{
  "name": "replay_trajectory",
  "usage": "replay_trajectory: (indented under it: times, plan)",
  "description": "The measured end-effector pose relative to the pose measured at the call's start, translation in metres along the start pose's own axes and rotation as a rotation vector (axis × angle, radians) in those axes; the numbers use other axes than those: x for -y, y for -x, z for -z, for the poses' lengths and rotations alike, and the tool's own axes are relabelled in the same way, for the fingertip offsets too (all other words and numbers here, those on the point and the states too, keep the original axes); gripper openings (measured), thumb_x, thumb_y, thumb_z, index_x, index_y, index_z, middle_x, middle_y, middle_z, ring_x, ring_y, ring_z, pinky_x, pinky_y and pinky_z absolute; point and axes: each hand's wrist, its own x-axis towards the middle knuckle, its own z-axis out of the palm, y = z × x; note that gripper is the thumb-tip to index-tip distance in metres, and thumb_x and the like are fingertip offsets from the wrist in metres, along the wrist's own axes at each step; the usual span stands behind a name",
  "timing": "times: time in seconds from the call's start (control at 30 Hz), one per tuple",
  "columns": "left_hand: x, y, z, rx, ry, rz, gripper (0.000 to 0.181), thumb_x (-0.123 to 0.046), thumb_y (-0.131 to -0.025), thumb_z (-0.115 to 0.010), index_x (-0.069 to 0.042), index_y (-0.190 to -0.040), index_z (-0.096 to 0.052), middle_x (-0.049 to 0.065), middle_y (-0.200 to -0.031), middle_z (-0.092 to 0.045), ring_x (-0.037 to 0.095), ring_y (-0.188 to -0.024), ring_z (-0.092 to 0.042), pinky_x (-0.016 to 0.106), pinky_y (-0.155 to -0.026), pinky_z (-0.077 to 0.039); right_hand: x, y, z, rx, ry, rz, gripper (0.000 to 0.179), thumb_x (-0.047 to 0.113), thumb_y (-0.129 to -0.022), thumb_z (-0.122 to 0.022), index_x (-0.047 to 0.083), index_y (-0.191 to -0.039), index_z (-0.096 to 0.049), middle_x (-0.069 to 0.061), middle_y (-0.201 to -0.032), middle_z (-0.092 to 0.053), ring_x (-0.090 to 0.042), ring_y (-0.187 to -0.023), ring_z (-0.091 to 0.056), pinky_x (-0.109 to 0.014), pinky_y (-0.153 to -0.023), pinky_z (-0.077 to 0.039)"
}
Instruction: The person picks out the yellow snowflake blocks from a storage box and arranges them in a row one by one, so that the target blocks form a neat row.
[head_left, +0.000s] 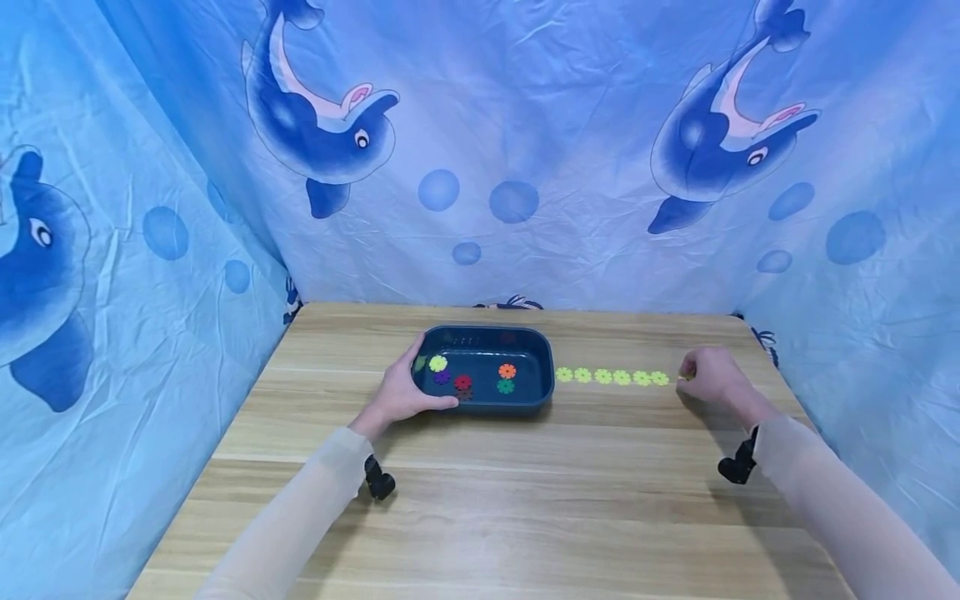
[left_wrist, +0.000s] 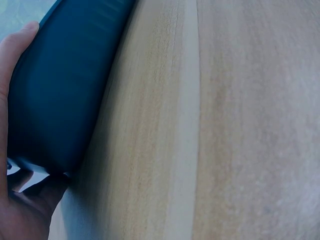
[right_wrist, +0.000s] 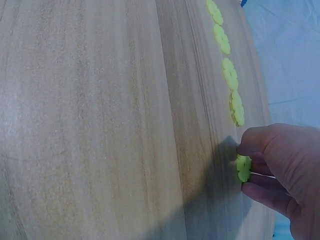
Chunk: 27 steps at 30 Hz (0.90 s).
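A dark blue plastic bin (head_left: pixel 487 408) stands on the table with several flower-shaped plastic discs inside: yellow, purple, red, brown, orange and green. My left hand (head_left: pixel 397 390) grips its left end, thumb along the near rim and fingers round the left side; the left wrist view shows the thumb on the bin's wall (left_wrist: pixel 60 85). To the bin's right, several yellow-green flower discs (head_left: pixel 622 377) lie in a row. At the row's right end my right hand (head_left: pixel 716 377) pinches one more yellow-green flower disc (right_wrist: pixel 243 169) between thumb and fingers, close to the tabletop.
The light wooden table (head_left: pixel 525 500) ends at a blue dolphin-print curtain (head_left: pixel 480 167) at the back and both sides. A black wrist camera (head_left: pixel 378 479) sits on the left arm, another black wrist camera (head_left: pixel 738 462) on the right.
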Motion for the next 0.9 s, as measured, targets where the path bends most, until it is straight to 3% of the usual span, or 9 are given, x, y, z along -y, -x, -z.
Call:
replay_trajectory:
  times: [0.27, 0.37, 0.6, 0.9]
  plan:
    - [-0.002, 0.001, 0.001, 0.0, 0.0, -0.017, 0.14, -0.044, -0.068, -0.101, -0.021, -0.173, -0.011, 0.015, -0.177, -0.025, 0.041, -0.162, -0.028, 0.065, -0.127, -0.032, 0.002, -0.004, 0.006, 0.034, -0.066, -0.031, 0.01, 0.011, -0.091, -0.069, 0.004, -0.092, -0.076, -0.017, -0.096, -0.075, -0.032, -0.088, -0.071, -0.052, -0.078, -0.061]
    - [-0.001, 0.001, 0.0, 0.0, 0.005, -0.017, 0.139, -0.041, -0.07, -0.101, -0.022, -0.173, -0.011, 0.015, -0.177, -0.025, 0.041, -0.162, -0.028, 0.065, -0.127, -0.031, 0.009, -0.008, 0.011, 0.018, -0.067, -0.024, 0.015, 0.012, -0.093, -0.067, 0.001, -0.097, -0.077, -0.022, -0.1, -0.076, -0.035, -0.088, -0.072, -0.054, -0.078, -0.061]
    - [-0.003, 0.002, 0.001, 0.005, -0.001, -0.011, 0.14, -0.044, -0.069, -0.101, -0.027, -0.173, -0.009, 0.016, -0.177, -0.025, 0.042, -0.162, -0.028, 0.066, -0.127, -0.032, 0.031, -0.02, 0.022, 0.036, -0.047, -0.024, 0.038, 0.019, -0.099, -0.066, -0.01, -0.122, -0.07, -0.032, -0.121, -0.072, -0.04, -0.098, -0.072, -0.056, -0.085, -0.061]
    - [-0.002, 0.001, 0.002, 0.004, -0.002, -0.003, 0.141, -0.045, -0.068, -0.102, -0.023, -0.173, -0.01, 0.016, -0.177, -0.024, 0.042, -0.161, -0.028, 0.066, -0.126, -0.033, 0.068, -0.034, 0.028, 0.067, -0.039, 0.019, 0.042, 0.019, -0.102, -0.068, -0.01, -0.132, -0.067, -0.033, -0.132, -0.068, -0.051, -0.119, -0.066, -0.062, -0.099, -0.057]
